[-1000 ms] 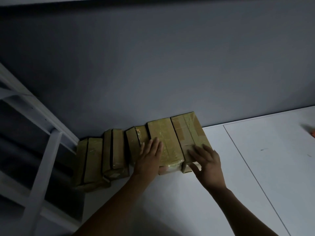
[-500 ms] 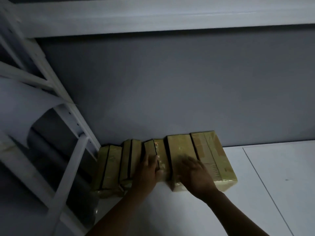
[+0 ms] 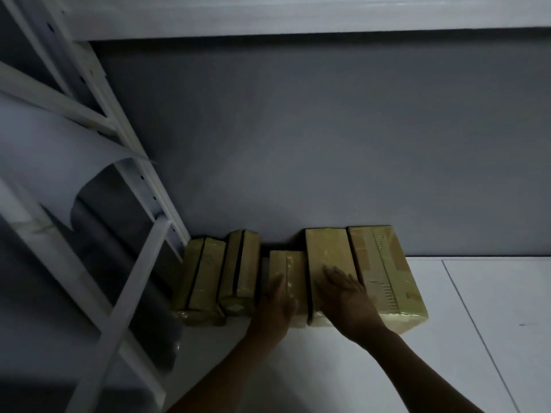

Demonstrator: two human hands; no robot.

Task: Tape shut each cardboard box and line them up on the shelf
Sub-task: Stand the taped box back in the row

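Note:
Several taped cardboard boxes stand in a row on the white shelf (image 3: 477,338), against the grey back wall. From the left: a box (image 3: 202,281), a second box (image 3: 240,272), a short middle box (image 3: 293,269), a taller box (image 3: 328,251) and the largest box (image 3: 384,272). My left hand (image 3: 275,308) lies with straight fingers along the left side of the short middle box. My right hand (image 3: 348,299) rests flat, fingers straight, on top of the taller box. The short box sits further forward than its neighbours, leaving a dark gap behind it.
A white metal shelf frame (image 3: 128,174) with slanted braces rises at the left. A rolled grey-white sheet (image 3: 98,204) hangs behind it. An upper shelf beam (image 3: 298,22) crosses the top. A seam (image 3: 477,323) runs across the shelf board to the right of the boxes.
The view has tilted up and drawn nearer. My left hand slid to the left side of the short box; my right hand moved onto the taller box. The row looks straighter.

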